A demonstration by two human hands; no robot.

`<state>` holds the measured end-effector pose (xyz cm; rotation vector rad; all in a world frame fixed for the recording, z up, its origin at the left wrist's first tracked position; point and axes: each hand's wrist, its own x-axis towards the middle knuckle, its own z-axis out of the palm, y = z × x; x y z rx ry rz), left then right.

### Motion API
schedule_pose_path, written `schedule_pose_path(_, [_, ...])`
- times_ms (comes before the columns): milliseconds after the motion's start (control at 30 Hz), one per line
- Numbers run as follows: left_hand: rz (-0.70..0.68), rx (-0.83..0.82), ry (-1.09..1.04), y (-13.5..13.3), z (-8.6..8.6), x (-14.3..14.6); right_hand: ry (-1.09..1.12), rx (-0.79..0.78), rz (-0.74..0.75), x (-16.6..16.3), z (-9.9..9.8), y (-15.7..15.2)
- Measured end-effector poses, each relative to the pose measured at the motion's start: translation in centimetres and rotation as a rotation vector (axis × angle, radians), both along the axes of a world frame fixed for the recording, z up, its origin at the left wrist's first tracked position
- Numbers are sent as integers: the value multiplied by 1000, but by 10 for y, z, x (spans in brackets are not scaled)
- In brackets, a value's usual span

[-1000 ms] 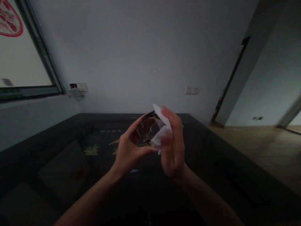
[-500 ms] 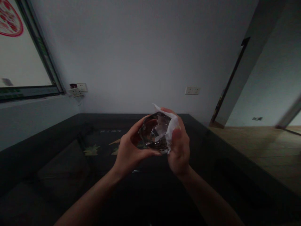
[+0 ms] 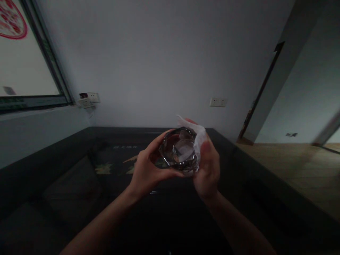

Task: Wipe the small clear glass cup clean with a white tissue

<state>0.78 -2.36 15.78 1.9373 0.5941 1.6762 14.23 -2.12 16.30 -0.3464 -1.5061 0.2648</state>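
Between my two hands, above the dark table, is a clear glass ashtray or bowl (image 3: 170,160) with a wavy, faceted rim. Its open side is tipped toward me. My left hand (image 3: 147,166) grips its left side, thumb along the lower edge and fingers round the upper edge. My right hand (image 3: 208,168) presses a crumpled white tissue (image 3: 199,138) against the right side of the glass. One corner of the tissue sticks up past the rim. The fingertips of my right hand are partly hidden behind the tissue and the glass.
The glossy black table (image 3: 170,219) bears a leaf pattern (image 3: 103,168) and pale lettering. Its far edge meets a grey wall (image 3: 159,63) with a socket (image 3: 218,102). More sockets (image 3: 89,101) sit by the window at left. Wooden floor (image 3: 292,163) lies to the right.
The glass, the tissue and my right hand have shifted slightly to the right. The glass has turned a little, so its round base shows more fully.
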Motion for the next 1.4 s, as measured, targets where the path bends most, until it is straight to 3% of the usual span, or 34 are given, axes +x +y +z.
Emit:
schedule_pose_path(167, [56,4,-43,-1,3,2,-123,205,-276,-5,-4,-9])
schedule_pose_path(233, [72,8,-56,-1,4,2,-159,230,-323,-6,-5,-10])
schedule_pose_path(300, [76,17,-61,-1,4,1,-137,202,-280,-5,-4,-8])
schedule_pose_path(433, [43,15,-33,-3,2,1,-16,11,-1,0,0,-1])
schedule_pose_path(500, [31,3,-19,-4,2,1,6,-44,55,1,1,1])
schedule_pose_path(567, [33,-5,-24,-4,2,2,-1,-20,-8,1,2,0])
schedule_pose_path(767, [85,7,-40,-2,2,2,-125,257,-279,-5,-1,-6])
schedule_pose_path(867, [115,53,-11,-1,0,-1,-102,223,-253,-5,0,-6])
schedule_pose_path(1067, [223,136,72,-1,-4,-2,-18,-17,-66,-1,0,-2])
schedule_pose_path(1267, [100,5,-48,2,0,1,-144,209,-275,-8,-4,-5])
schedule_pose_path(1400, [97,-3,-82,2,0,0,-160,189,-276,-9,-4,-5])
